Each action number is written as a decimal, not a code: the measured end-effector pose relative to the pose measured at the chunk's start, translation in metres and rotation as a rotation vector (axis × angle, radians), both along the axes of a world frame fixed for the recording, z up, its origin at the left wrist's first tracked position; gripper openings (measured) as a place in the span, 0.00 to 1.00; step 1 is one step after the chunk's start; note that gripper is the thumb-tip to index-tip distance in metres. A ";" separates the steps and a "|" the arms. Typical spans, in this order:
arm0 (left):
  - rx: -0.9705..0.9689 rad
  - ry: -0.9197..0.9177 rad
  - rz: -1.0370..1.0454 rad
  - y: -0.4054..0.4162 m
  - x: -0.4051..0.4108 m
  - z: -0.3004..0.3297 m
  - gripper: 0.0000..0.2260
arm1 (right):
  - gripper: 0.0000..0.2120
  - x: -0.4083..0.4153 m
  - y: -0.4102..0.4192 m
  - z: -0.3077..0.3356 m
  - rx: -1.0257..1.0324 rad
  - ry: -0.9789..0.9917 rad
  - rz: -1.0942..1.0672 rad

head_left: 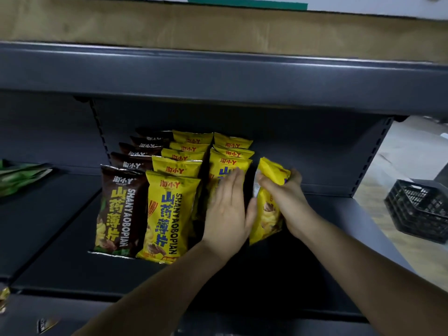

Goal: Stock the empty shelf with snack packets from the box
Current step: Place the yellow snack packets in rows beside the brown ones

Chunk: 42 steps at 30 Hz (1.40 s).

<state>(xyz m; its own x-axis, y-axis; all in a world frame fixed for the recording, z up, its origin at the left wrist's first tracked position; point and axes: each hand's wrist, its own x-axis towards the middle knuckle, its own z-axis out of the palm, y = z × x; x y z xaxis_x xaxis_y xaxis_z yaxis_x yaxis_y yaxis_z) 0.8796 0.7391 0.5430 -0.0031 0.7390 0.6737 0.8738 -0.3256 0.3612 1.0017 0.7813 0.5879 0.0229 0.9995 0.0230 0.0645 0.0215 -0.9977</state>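
Note:
On the dark grey shelf (327, 214) stand three rows of snack packets: a brown row (121, 209) on the left, a yellow row (167, 214) beside it, and a third yellow row (230, 156) further right. My left hand (228, 209) lies flat with straight fingers against the front of the third yellow row. My right hand (286, 197) grips a yellow packet (269, 204) upright just right of that row, fingers curled round its upper part. The box is not in view.
A black plastic crate (421, 209) sits on the floor at the right. Green packets (19, 178) lie on the neighbouring shelf section at the left. The upper shelf's front edge (218, 71) overhangs the work area. Packet corners (4, 297) show at the lower left.

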 end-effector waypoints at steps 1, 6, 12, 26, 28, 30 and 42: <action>-0.052 -0.045 -0.079 -0.010 0.003 0.005 0.31 | 0.45 -0.002 -0.001 0.002 -0.004 -0.012 0.021; -0.415 -0.361 -0.232 -0.018 -0.001 -0.002 0.46 | 0.32 -0.011 -0.016 0.012 -0.076 0.092 0.312; -0.417 -0.572 -0.285 -0.037 -0.028 0.000 0.35 | 0.07 -0.014 -0.029 0.015 0.038 -0.126 0.397; -0.577 -0.416 -0.022 -0.046 -0.031 -0.010 0.49 | 0.07 -0.041 -0.024 0.005 -0.067 0.036 0.090; -0.639 -0.396 -0.018 -0.047 -0.031 -0.010 0.49 | 0.12 -0.038 -0.019 0.004 -0.062 0.005 0.007; -0.638 -0.369 -0.007 -0.050 -0.028 -0.009 0.49 | 0.11 -0.037 -0.014 0.003 -0.037 -0.055 -0.020; -0.228 0.025 0.360 -0.030 -0.007 -0.025 0.53 | 0.08 -0.077 0.000 -0.003 0.112 -0.122 -0.243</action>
<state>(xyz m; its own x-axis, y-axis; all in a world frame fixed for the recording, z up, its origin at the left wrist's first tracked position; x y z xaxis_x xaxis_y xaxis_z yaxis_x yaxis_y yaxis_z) 0.8725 0.7090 0.5183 -0.2737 0.8238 0.4964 0.9264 0.0872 0.3662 0.9245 0.7817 0.5846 0.2512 0.9562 0.1500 0.2003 0.1002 -0.9746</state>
